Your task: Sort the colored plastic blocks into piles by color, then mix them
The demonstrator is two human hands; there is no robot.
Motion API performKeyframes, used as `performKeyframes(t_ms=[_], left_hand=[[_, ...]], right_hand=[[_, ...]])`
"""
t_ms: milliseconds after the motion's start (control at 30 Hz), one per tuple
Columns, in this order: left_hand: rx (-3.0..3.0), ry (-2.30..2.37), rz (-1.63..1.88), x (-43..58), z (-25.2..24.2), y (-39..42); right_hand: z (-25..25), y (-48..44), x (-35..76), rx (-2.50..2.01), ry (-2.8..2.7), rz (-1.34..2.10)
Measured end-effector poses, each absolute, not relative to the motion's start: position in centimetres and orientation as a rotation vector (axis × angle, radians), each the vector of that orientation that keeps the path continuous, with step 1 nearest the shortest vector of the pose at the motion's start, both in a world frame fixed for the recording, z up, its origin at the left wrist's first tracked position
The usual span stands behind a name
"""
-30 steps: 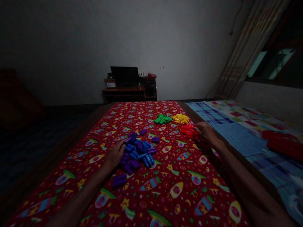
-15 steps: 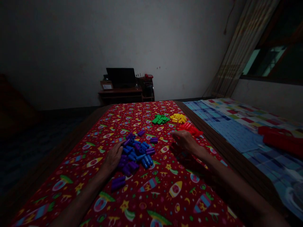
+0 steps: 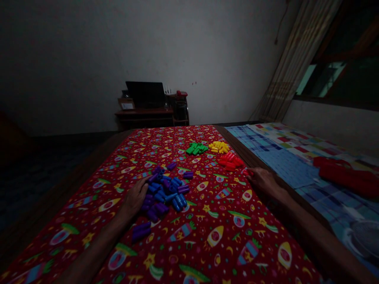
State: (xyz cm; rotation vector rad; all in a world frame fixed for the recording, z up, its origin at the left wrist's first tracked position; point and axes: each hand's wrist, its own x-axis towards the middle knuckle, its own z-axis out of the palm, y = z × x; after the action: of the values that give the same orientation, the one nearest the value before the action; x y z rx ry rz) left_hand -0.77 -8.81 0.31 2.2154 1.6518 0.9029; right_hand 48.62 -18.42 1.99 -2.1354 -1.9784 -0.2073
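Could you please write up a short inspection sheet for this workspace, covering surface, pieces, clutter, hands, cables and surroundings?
Surface: red patterned cloth.
Pieces: green pile, yellow pile and red pile toward the far right; blue and purple pile nearer, to the left, with loose purple pieces around it.
Clutter: red fabric item on the adjoining bedding.
Left hand: at the blue and purple pile's left edge; grip unclear.
Right hand: at a red piece; grip unclear.
Cables: cord hanging near the curtain.
Surroundings: dim room; dark monitor on a desk.
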Motion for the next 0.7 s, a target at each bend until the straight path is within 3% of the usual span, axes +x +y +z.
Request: performKeyframes(t_ms=[300, 700], left_hand=[[2.18, 1.653, 0.953, -0.9, -0.1, -8.7], [2.174, 1.641, 0.921, -0.7, 0.3, -9.0]], right_hand=[[3.8, -13.5, 46.8, -1.681, -1.943, -0.275], [4.1, -14.3, 46.8, -1.627, -1.564, -0.053]])
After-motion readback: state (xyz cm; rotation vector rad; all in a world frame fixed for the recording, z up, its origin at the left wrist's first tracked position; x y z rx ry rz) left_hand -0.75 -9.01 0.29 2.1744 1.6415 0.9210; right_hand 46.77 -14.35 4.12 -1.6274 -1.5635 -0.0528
